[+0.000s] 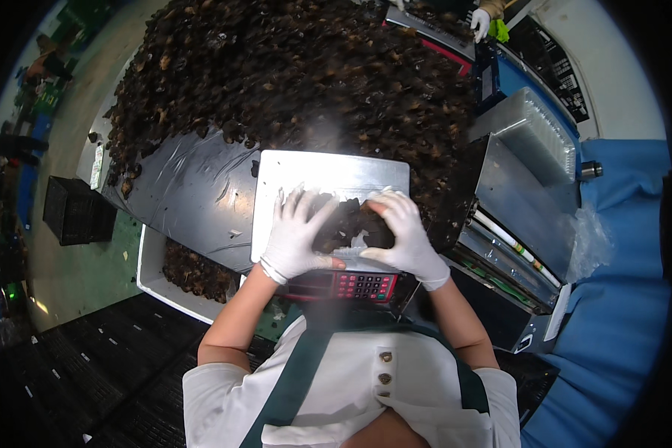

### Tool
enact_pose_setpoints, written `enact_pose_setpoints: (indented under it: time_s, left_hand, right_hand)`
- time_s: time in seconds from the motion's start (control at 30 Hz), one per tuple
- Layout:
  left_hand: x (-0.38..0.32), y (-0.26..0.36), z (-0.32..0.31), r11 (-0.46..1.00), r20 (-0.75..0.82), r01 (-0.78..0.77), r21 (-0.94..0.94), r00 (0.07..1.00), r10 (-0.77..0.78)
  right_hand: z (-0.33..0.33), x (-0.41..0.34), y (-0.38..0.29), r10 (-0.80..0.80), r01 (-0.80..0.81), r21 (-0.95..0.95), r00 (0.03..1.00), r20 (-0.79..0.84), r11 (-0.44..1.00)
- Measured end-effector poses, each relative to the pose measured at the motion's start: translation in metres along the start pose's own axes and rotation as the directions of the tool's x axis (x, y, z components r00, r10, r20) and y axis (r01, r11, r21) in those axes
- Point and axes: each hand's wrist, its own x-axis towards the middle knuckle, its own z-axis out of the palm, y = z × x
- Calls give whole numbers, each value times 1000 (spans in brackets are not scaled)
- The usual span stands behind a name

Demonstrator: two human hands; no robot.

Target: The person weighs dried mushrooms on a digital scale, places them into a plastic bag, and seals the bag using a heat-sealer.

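My left hand point(299, 235), in a white glove with a bare thumb tip, lies along the left side of a clear plastic tray of dark brown mushroom-like pieces point(344, 224). My right hand point(400, 232), gloved too, curves around the tray's right side, its fingers at the far edge and its thumb at the near edge. Both hands hold the tray between them. It rests on the steel pan of a digital scale point(336, 162), whose red-framed keypad point(367, 287) faces me. Beyond the scale spreads a large heap of the same dark pieces point(291, 73).
Clear plastic trays point(537, 134) are stacked at right, above a film wrapping machine point(521, 224). A white foam box point(151, 280) of pieces stands lower left, a black crate point(78, 210) farther left. Another person's gloved hand point(480, 23) is near a second scale point(431, 33).
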Motion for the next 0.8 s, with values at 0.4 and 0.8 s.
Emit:
enact_pose_setpoints:
  time_s: [0.4, 0.8]
  left_hand:
    - [-59, -52, -2, 860, -99, 414, -298, 883, -459]
    - [-58, -34, 18, 399, 113, 481, -781, 737, -666]
  right_hand:
    - [-10, -53, -3, 570, -526, 345, 821, -32, 777]
    - [34, -85, 16, 615, -536, 424, 786, -66, 730]
